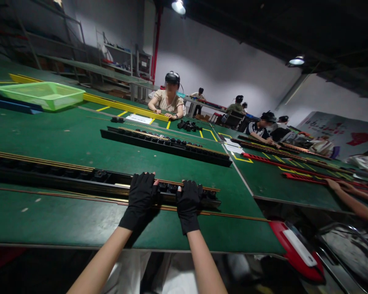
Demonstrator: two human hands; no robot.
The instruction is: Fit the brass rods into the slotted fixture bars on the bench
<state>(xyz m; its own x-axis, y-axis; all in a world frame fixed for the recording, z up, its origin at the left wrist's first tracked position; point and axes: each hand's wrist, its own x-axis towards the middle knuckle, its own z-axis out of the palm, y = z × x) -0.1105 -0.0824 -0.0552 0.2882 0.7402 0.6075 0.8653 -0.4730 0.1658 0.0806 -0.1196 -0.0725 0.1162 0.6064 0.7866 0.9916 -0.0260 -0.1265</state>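
Your left hand (142,194) and right hand (188,200) rest on the near black rail (107,182); finger closure cannot be determined. The rail lies along the green table (55,222), in a white-walled room. It is long, channel-shaped and topped with gold rods (58,163).

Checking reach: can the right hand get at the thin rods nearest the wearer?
Probably yes: the right hand is close to the thin rods, and nothing covers them to its right.
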